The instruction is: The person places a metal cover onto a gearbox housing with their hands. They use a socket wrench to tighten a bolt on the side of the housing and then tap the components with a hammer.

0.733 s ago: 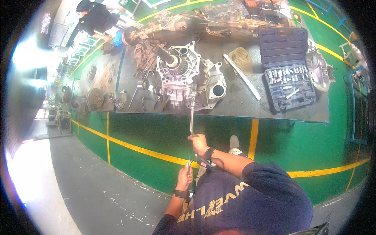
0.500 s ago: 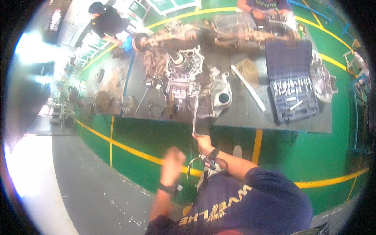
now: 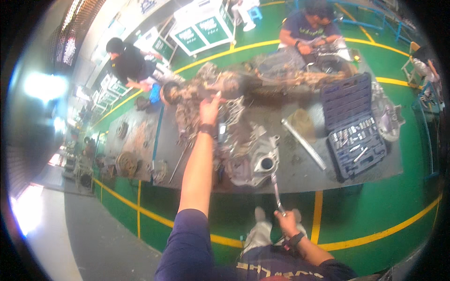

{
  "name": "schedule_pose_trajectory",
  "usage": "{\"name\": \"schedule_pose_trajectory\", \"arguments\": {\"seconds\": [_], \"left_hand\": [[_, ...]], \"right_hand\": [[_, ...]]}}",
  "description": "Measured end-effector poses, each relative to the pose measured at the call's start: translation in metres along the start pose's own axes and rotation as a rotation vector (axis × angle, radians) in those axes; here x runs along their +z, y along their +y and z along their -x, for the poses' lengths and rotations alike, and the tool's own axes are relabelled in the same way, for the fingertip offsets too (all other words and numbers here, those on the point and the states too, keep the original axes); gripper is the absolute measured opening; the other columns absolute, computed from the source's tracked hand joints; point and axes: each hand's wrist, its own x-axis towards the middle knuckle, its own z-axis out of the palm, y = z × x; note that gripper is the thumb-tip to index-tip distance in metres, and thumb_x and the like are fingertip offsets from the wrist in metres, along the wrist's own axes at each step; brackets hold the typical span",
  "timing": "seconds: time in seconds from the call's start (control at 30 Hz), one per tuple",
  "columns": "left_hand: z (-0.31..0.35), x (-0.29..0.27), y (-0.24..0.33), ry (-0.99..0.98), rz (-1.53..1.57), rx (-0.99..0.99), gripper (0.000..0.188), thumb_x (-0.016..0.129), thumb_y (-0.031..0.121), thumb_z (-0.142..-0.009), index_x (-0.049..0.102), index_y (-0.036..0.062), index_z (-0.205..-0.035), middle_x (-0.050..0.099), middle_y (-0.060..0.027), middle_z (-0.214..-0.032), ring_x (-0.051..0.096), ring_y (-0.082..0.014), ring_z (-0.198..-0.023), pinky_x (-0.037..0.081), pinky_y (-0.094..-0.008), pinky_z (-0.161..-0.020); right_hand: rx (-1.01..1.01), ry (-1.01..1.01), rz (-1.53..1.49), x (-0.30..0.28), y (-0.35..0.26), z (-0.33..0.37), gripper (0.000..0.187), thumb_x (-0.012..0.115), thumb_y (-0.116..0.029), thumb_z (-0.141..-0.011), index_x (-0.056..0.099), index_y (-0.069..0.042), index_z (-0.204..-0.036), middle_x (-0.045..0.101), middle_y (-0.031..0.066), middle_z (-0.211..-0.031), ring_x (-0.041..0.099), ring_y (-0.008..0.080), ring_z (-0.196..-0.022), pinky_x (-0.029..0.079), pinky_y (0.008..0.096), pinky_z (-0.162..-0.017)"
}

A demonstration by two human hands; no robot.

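Note:
My left hand (image 3: 209, 110) reaches over the gearbox (image 3: 233, 112), above where its gear shaft stands. Blur and the hand's own back hide most of the fingers, so I cannot make out whether they grip the shaft. Lower down, in front of the table's near edge, my right hand (image 3: 287, 222) is closed round the lower end of a long, shiny metal wrench (image 3: 276, 189). The wrench points up toward a pale metal casing (image 3: 266, 164) with a round dark opening; whether its tip touches cannot be told.
Right of the gearbox lie a long pale bar (image 3: 303, 144), a brown cloth-like piece (image 3: 301, 124) and an open socket set case (image 3: 358, 147). Another metal housing (image 3: 388, 117) stands beyond it. Greasy drivetrain parts (image 3: 286, 70) fill the far side. Two people (image 3: 311, 35) work across the table.
My left hand has gone from low beside my body up onto the gearbox. My right hand has moved right and down with the wrench, away from the gearbox's middle. The view has shifted too.

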Motion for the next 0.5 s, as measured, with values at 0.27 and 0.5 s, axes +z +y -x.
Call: {"name": "schedule_pose_trajectory", "arguments": {"seconds": [0.27,0.5], "left_hand": [[-0.012,-0.005,0.025,0.020,-0.073,0.027,0.037,0.072,0.037,-0.093,0.077,0.0021,-0.081,0.074,-0.0053,-0.080,0.061,-0.0143,-0.075,0.048,-0.0340,-0.075],[0.007,-0.017,0.039,-0.050,-0.057,0.021,0.042,0.075,0.044,-0.089,0.077,0.0024,-0.094,0.076,-0.0125,-0.085,0.071,-0.0223,-0.078,0.054,-0.0380,-0.075]], "right_hand": [[0.007,0.048,-0.270,0.044,-0.095,0.015,0.052,0.067,-0.043,-0.099,0.047,-0.015,-0.060,0.042,-0.0045,-0.052,0.039,0.0071,-0.042,0.027,0.0270,-0.040],[-0.034,0.103,-0.454,0.043,-0.175,0.058,0.053,0.061,-0.044,-0.102,0.043,-0.015,-0.061,0.040,-0.0048,-0.054,0.035,0.0070,-0.043,0.025,0.0274,-0.039]]}}
